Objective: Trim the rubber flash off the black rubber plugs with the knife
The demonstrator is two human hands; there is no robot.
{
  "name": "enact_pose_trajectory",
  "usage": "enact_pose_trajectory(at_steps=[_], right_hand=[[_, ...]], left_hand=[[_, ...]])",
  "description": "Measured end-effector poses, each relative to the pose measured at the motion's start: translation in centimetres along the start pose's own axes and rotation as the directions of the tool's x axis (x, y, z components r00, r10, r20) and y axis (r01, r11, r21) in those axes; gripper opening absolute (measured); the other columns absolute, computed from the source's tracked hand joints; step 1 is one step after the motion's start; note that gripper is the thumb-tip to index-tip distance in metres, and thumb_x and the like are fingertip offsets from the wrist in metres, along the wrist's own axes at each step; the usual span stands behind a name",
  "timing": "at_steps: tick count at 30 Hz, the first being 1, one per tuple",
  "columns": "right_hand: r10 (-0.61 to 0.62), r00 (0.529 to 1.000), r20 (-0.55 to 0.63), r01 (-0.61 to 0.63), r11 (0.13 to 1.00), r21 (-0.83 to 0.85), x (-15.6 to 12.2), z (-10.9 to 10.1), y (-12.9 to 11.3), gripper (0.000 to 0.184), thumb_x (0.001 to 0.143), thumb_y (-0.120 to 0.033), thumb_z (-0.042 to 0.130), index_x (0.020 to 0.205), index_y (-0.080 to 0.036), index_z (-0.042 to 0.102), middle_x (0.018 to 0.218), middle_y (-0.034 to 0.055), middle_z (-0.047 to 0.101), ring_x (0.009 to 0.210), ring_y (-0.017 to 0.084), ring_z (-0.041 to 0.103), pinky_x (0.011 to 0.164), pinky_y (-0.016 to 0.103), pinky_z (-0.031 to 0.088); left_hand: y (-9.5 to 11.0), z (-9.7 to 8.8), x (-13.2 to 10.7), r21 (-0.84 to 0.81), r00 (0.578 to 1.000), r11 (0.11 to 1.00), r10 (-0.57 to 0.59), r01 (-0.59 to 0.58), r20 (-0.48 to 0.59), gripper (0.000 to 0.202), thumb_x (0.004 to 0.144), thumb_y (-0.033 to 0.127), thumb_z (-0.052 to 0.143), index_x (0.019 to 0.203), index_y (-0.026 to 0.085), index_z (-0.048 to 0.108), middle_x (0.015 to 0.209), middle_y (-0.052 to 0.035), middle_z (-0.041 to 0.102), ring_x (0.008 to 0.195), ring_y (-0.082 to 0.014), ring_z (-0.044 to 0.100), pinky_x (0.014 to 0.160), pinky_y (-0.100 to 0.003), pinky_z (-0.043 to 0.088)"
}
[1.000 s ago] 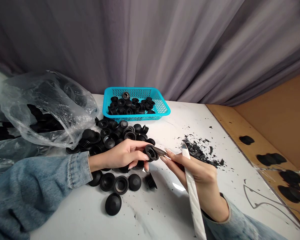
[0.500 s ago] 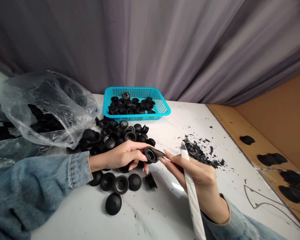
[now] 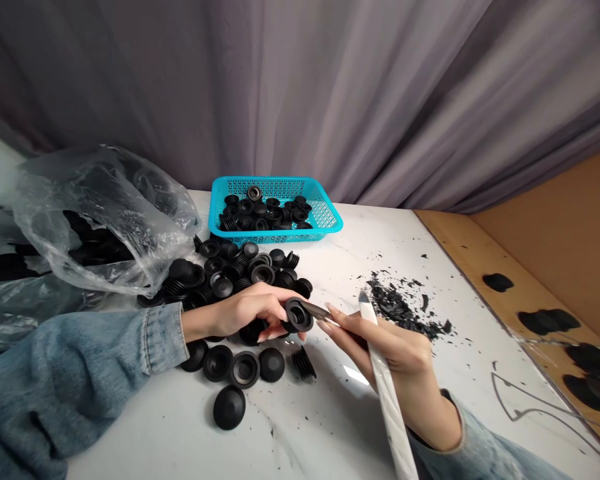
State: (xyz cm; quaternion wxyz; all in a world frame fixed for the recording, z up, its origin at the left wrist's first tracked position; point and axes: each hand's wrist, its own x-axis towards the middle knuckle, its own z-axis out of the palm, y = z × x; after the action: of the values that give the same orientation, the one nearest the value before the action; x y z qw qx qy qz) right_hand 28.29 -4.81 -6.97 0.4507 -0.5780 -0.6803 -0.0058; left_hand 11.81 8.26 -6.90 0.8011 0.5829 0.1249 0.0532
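Observation:
My left hand [image 3: 247,312] pinches a round black rubber cap [image 3: 299,315], its hollow side facing me. My right hand [image 3: 385,347] grips a knife with a white wrapped handle [image 3: 387,393]; its dark blade [image 3: 316,310] touches the cap's rim. Both hands hover just above the white table [image 3: 330,427]. A heap of similar black caps [image 3: 235,270] lies behind my left hand, and a few more caps [image 3: 245,369] lie in front of it.
A turquoise basket [image 3: 325,213] with several caps stands at the back. A clear plastic bag [image 3: 95,213] of caps lies at the left. Black shavings [image 3: 405,310] are scattered right of the hands. A brown board [image 3: 545,267] with dark pieces borders the right side; grey curtain behind.
The cap has turned a little in my left hand and both hands have dropped slightly. The view has shifted a bit.

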Motion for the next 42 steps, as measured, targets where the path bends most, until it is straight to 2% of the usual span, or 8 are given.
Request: enact_pose_trajectory(at_steps=[10, 15, 22, 27, 31, 37, 42], right_hand=[[-0.008, 1.000, 0.017, 0.007, 1.000, 0.027, -0.2, 0.1, -0.1, 0.010, 0.081, -0.016, 0.059, 0.079, -0.015, 0.069, 0.057, 0.0022, 0.064, 0.039, 0.010, 0.051, 0.036, 0.022, 0.041], [-0.008, 1.000, -0.001, 0.008, 0.999, 0.053, -0.2, 0.1, -0.2, 0.009, 0.080, -0.015, 0.060, 0.080, -0.015, 0.069, 0.055, 0.0012, 0.062, 0.039, 0.010, 0.050, 0.036, 0.023, 0.041], [0.102, 0.991, -0.091, -0.097, 0.994, 0.059, 0.1, -0.2, 0.0, 0.003, 0.076, -0.016, 0.066, 0.076, -0.016, 0.069, 0.054, -0.0007, 0.062, 0.039, 0.009, 0.050, 0.038, 0.022, 0.044], [0.117, 0.991, -0.068, -0.111, 0.991, 0.075, 0.2, -0.2, 0.0, 0.006, 0.076, -0.017, 0.066, 0.072, -0.013, 0.068, 0.052, -0.0006, 0.060, 0.038, 0.009, 0.050, 0.038, 0.022, 0.044], [0.128, 0.990, -0.061, -0.123, 0.990, 0.076, 0.2, -0.2, 0.0, 0.007, 0.077, -0.018, 0.065, 0.072, -0.014, 0.068, 0.050, -0.0022, 0.059, 0.037, 0.009, 0.050, 0.038, 0.021, 0.044], [0.112, 0.992, -0.060, -0.107, 0.991, 0.086, 0.0, -0.3, 0.0, 0.007, 0.077, -0.019, 0.066, 0.074, -0.014, 0.068, 0.051, -0.0015, 0.060, 0.037, 0.008, 0.046, 0.036, 0.022, 0.041], [0.087, 0.995, -0.037, -0.083, 0.991, 0.105, -0.1, -0.3, 0.0, 0.007, 0.078, -0.017, 0.065, 0.076, -0.011, 0.068, 0.055, 0.0018, 0.065, 0.038, 0.009, 0.047, 0.037, 0.022, 0.041]], left_hand=[[-0.1, -0.2, 0.1, -0.028, 0.998, 0.999, -0.029, 0.030, 0.049, 0.034, 0.067, 0.021, 0.045, 0.093, 0.004, 0.061, 0.068, -0.0087, 0.065, 0.044, -0.0087, 0.039, 0.038, -0.020, 0.031], [-0.5, -0.2, 0.0, -0.032, 0.996, 0.999, -0.025, 0.028, 0.082, 0.038, 0.069, 0.021, 0.045, 0.098, 0.004, 0.062, 0.069, -0.0077, 0.063, 0.046, -0.0087, 0.040, 0.039, -0.019, 0.034], [-0.4, -0.2, -0.1, -0.041, 0.997, 0.997, 0.068, -0.067, 0.021, 0.036, 0.071, 0.021, 0.046, 0.102, 0.010, 0.061, 0.072, -0.0023, 0.051, 0.050, -0.0079, 0.040, 0.039, -0.017, 0.038], [-0.2, -0.1, -0.1, -0.072, 0.998, 0.997, 0.038, -0.034, 0.057, 0.041, 0.078, 0.031, 0.043, 0.109, 0.009, 0.058, 0.078, -0.0054, 0.050, 0.060, -0.0117, 0.043, 0.040, -0.019, 0.042], [-0.2, 0.1, -0.1, 0.007, 1.000, 1.000, 0.011, -0.011, 0.009, 0.039, 0.089, 0.037, 0.038, 0.110, 0.011, 0.059, 0.074, -0.0034, 0.048, 0.055, -0.0096, 0.043, 0.039, -0.018, 0.041], [0.0, 0.0, -0.3, 0.136, 0.999, 0.991, -0.006, 0.011, -0.041, 0.036, 0.087, 0.041, 0.047, 0.108, 0.014, 0.058, 0.074, -0.0006, 0.047, 0.049, -0.0069, 0.046, 0.038, -0.018, 0.041], [0.4, 0.2, -0.5, 0.245, 0.999, 0.969, -0.018, 0.027, -0.042, 0.026, 0.087, 0.034, 0.048, 0.102, 0.015, 0.057, 0.072, 0.0030, 0.045, 0.043, -0.0042, 0.048, 0.039, -0.016, 0.038]])
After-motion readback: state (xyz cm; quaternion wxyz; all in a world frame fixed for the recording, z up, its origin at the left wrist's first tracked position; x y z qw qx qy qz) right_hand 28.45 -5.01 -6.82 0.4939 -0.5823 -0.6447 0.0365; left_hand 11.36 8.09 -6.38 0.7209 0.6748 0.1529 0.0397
